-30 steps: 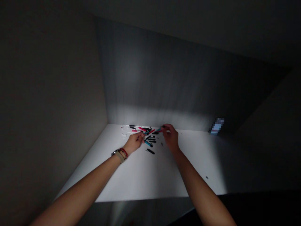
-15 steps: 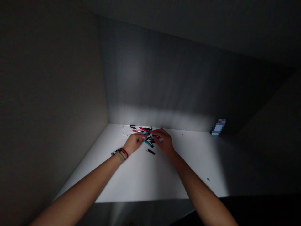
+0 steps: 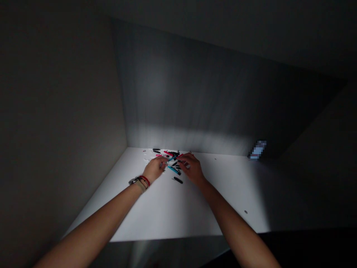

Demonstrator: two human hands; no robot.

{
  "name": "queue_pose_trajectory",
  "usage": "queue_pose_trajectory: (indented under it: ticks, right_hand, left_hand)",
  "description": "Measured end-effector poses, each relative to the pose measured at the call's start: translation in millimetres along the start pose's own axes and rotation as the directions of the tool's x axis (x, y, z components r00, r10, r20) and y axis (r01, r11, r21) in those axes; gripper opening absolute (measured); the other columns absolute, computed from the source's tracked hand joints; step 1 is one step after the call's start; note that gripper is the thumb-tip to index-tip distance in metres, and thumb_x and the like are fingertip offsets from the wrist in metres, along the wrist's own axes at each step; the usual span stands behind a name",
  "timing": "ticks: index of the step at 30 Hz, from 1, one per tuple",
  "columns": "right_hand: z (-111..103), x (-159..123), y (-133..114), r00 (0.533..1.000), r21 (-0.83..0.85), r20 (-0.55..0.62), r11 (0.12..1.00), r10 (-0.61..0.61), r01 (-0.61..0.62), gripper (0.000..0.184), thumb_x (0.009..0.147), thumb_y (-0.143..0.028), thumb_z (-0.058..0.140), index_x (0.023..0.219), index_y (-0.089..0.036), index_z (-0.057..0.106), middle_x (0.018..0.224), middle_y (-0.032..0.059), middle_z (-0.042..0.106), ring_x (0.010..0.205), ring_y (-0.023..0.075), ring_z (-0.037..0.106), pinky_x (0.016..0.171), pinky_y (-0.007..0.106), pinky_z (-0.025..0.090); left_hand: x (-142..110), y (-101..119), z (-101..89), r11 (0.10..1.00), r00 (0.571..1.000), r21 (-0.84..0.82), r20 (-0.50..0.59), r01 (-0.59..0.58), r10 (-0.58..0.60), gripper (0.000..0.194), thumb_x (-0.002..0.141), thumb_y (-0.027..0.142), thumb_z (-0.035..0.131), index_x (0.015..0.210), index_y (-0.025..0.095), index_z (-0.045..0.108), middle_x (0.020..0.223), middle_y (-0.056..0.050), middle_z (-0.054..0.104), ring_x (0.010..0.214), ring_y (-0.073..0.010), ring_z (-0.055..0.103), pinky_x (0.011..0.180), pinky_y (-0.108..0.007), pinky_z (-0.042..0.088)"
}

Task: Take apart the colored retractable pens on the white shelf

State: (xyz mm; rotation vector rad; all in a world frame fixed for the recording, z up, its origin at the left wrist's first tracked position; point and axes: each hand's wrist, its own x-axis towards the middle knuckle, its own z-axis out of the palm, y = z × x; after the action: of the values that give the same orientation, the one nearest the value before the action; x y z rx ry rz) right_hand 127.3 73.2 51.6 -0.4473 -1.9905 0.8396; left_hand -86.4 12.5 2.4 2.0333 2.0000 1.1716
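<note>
Nearest on the white surface [image 3: 164, 216], a black pen piece [image 3: 178, 180] lies apart, where a stray nudge could roll it. Beyond, the left hand [image 3: 154, 168] and right hand [image 3: 192, 166] curl in around scattered pen pieces [image 3: 174, 170]; I cannot tell whether either grips one, and such crowding could knock some against the back wall [image 3: 181, 137].

v. dim o/all, pale light on tabletop [image 3: 156, 216] & lower wall [image 3: 167, 137], RH side near-black, detail soft
</note>
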Motion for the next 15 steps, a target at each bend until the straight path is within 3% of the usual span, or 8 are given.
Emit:
queue_pose_trajectory:
  ticks: [7,10,12,15]
  right_hand:
    - [7.5,1.8,4.7,0.996,0.026,-0.009,0.996,0.086,-0.086,0.017,0.077,-0.024,0.072,0.093,-0.026,0.075,0.088,0.0024,0.069,0.073,0.0126,0.062,0.061,0.019,0.051]
    - [10.6,2.2,7.9,0.989,0.071,-0.001,0.987,0.147,-0.147,0.015,0.076,-0.025,0.073,0.09,-0.024,0.075,0.082,0.0016,0.071,0.073,0.0141,0.064,0.061,0.021,0.051]
    - [10.8,2.8,11.6,0.983,0.096,-0.016,0.979,0.183,-0.181,0.016,0.075,-0.026,0.074,0.091,-0.024,0.075,0.082,0.0015,0.071,0.072,0.0141,0.063,0.061,0.021,0.05]
    - [10.1,2.5,18.2,0.98,0.041,-0.036,0.981,0.193,-0.192,0.015,0.074,-0.024,0.074,0.089,-0.023,0.075,0.083,0.0018,0.071,0.071,0.0132,0.062,0.062,0.021,0.048]
  left_hand:
    - [0.2,20.1,-8.7,0.978,0.99,-0.154,-0.056,-0.14,0.133,0.039,0.085,0.037,0.064,0.121,0.02,0.066,0.105,-0.009,0.068,0.091,-0.0206,0.062,0.083,-0.031,0.049]
    - [-0.1,27.2,-11.8,0.951,0.976,-0.219,-0.059,-0.217,0.21,0.031,0.089,0.039,0.06,0.111,0.02,0.07,0.108,-0.01,0.068,0.094,-0.0205,0.061,0.085,-0.032,0.048]
    - [0.1,27.5,-13.2,0.955,0.979,-0.219,-0.053,-0.202,0.195,0.029,0.092,0.039,0.055,0.104,0.019,0.072,0.103,-0.01,0.069,0.093,-0.0205,0.061,0.085,-0.032,0.047]
    - [1.1,22.8,-14.6,0.973,0.994,-0.216,-0.094,-0.082,0.063,0.031,0.093,0.04,0.052,0.105,0.018,0.07,0.097,-0.009,0.071,0.085,-0.0196,0.062,0.08,-0.03,0.047]
